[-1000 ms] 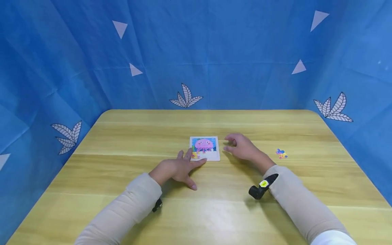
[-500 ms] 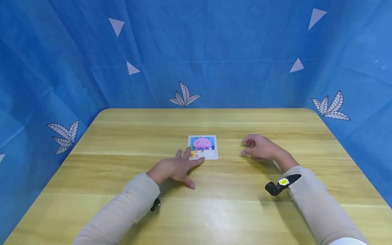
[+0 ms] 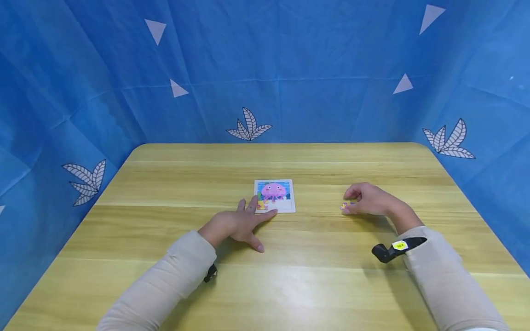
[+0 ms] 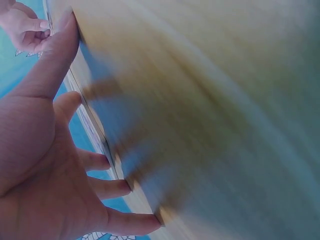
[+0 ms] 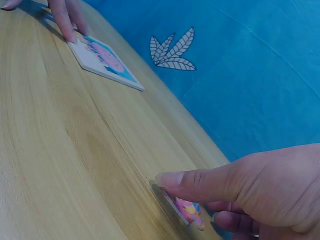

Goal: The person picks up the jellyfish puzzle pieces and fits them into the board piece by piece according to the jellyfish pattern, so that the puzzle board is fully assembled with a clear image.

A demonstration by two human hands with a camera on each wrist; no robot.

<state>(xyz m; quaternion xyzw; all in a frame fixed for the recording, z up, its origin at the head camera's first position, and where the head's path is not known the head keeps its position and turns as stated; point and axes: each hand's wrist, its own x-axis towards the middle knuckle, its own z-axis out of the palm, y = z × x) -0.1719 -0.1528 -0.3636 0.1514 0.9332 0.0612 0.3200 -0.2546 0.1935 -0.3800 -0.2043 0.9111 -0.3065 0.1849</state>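
In the head view, a small square puzzle board (image 3: 293,197) with a white border shows a pink jellyfish, with a bare white area at its lower part. My left hand (image 3: 238,225) lies spread at the board's lower left, two fingertips on its near edge and corner. To the right, my right hand (image 3: 368,200) pinches a small, colourful puzzle piece (image 3: 346,205) between thumb and fingers, low over the table. The right wrist view shows the puzzle piece (image 5: 187,207) under the thumb (image 5: 200,182), its far part hidden by the fingers.
The wood-grain table (image 3: 290,276) has rounded far corners. A blue cloth (image 3: 314,69) with white triangles and leaf drawings hangs behind and beside it. A black wrist camera (image 3: 387,252) sits on the right sleeve.
My right hand has moved right from beside the board and now pinches a puzzle piece. The colourful pieces seen at the right earlier are now hidden behind that hand. My left hand stays put.
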